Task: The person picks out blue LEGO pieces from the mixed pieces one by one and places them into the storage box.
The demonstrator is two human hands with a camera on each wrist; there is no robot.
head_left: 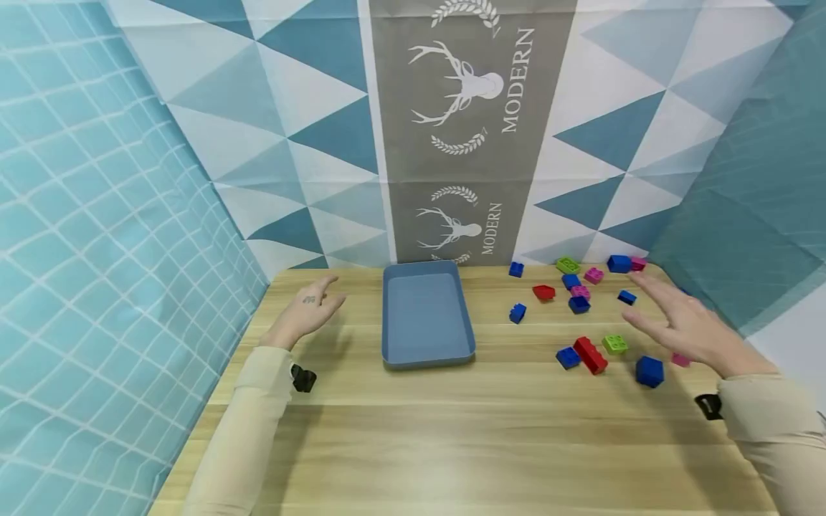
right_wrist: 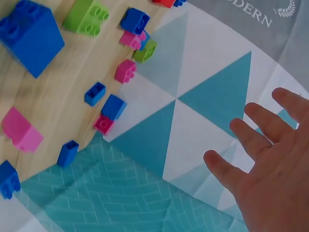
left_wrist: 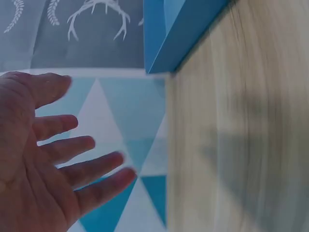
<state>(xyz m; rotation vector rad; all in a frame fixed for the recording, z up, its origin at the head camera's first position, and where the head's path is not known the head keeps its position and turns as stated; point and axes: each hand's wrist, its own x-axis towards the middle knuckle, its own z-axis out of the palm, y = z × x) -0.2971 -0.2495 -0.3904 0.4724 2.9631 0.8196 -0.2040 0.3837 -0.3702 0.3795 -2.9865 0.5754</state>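
Note:
My left hand [head_left: 308, 309] hovers over the table left of the blue-grey tray [head_left: 428, 315], fingers extended and holding nothing. In the left wrist view the same hand [left_wrist: 58, 154] shows its palm with spread fingers, apart from the tray's corner [left_wrist: 166, 53]. On the right, my right hand [head_left: 687, 326] is held above the scattered toy bricks, its fingers straight and touching none. Nearest to it are a large blue brick [head_left: 649, 372], a lime green brick [head_left: 615, 344] and a pink brick [head_left: 680, 360] partly hidden by the hand. A long red brick [head_left: 590, 355] touches a blue brick [head_left: 568, 357].
Several more bricks lie toward the table's back right, among them a red brick [head_left: 544, 292], a green brick [head_left: 568, 265] and a pink brick [head_left: 594, 275]. Patterned cloth [head_left: 323, 129] hangs behind the wooden table [head_left: 413, 444]. Tiled-look cloth [head_left: 97, 251] borders the left.

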